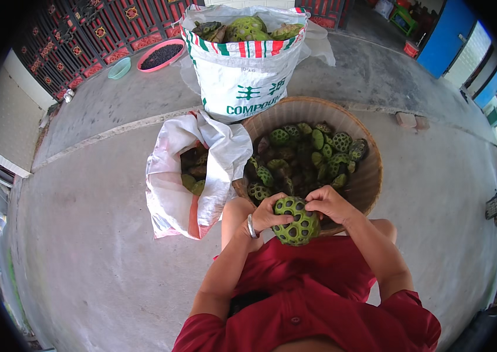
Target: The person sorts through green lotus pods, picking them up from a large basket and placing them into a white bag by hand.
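A green lotus seed pod (297,226), its holes filled with dark seeds, is held above my lap. My left hand (267,215), with a silver bangle at the wrist, grips the pod's left side, thumb across its face. At the pod's upper right edge, the fingertips of my right hand (330,204) pinch or press the rim; whether a seed is between them cannot be seen. Just beyond both hands stands a round woven bamboo basket (369,176), with many lotus pods (308,152) lying in its shadowed bottom.
Left of the basket slumps an open white woven sack (165,176) with pods inside. Behind it stands a tall, full fertilizer sack (244,79). Farther back are a pink basin (145,57) of dark seeds and a green basin (119,69). Bricks (411,120) lie on the concrete at right.
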`<state>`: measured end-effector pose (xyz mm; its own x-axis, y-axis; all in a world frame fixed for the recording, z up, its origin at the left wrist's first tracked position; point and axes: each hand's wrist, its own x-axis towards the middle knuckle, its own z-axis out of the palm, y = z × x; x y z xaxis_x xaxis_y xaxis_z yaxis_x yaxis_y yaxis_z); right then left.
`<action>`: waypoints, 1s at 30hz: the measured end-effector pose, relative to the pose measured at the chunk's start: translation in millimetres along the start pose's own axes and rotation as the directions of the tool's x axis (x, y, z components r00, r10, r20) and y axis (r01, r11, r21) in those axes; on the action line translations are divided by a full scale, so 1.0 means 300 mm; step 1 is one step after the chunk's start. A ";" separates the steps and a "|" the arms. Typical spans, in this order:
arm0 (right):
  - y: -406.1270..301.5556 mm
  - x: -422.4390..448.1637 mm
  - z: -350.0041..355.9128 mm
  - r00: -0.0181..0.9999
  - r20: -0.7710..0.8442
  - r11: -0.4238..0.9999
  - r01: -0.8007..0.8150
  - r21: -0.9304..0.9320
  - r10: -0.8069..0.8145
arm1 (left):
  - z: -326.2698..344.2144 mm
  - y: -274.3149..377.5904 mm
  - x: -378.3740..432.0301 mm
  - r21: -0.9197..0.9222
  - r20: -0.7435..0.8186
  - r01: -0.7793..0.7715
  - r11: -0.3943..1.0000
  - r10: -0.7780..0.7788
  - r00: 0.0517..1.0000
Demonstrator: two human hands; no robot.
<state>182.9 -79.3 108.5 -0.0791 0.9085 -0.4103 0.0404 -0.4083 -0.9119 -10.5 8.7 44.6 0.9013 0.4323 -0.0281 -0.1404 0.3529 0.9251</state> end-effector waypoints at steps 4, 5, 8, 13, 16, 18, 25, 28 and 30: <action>0.088 -0.012 0.083 0.997 -0.014 0.759 -0.046 0.649 0.072 | -0.015 -0.012 -0.010 -0.136 0.092 -0.024 0.990 0.037 0.995; 0.115 -0.029 0.116 0.988 -0.105 0.683 -0.002 0.730 0.116 | -0.013 -0.016 -0.010 -0.140 0.105 -0.023 0.990 0.038 0.994; 0.152 -0.039 0.189 0.964 -0.203 0.504 0.091 0.859 0.172 | -0.006 -0.005 -0.017 -0.136 0.131 -0.015 0.991 0.033 0.991; 0.154 -0.035 0.143 0.979 -0.172 0.723 0.197 0.663 -0.109 | -0.003 0.000 -0.020 -0.087 0.092 0.010 0.996 -0.002 0.996; 0.087 -0.029 0.073 0.824 -0.450 0.937 0.277 -0.212 -0.345 | 0.005 0.006 -0.012 0.013 -0.016 0.027 1.000 -0.027 1.000; 0.062 -0.042 0.072 0.744 -0.491 0.887 0.324 -0.328 -0.453 | 0.016 -0.004 -0.001 0.036 -0.035 0.028 0.999 -0.027 0.999; 0.062 -0.027 0.113 0.821 -0.250 0.731 0.266 -0.628 -0.513 | 0.003 -0.031 -0.005 0.140 -0.043 -0.004 0.990 0.010 0.999; 0.086 -0.013 0.117 0.790 -0.255 0.708 0.292 -0.643 -0.558 | 0.001 -0.033 0.001 0.120 -0.061 0.019 0.993 -0.012 0.998; 0.110 0.006 0.110 0.819 -0.292 0.809 0.310 -0.500 -0.494 | 0.010 -0.024 0.002 0.000 -0.071 0.026 1.000 -0.026 0.997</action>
<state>151.3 -94.0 77.5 0.2058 0.9717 0.1162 0.5058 -0.0039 -0.8626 -7.7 4.0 39.1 0.8732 0.4809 -0.0790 -0.1168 0.3639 0.9241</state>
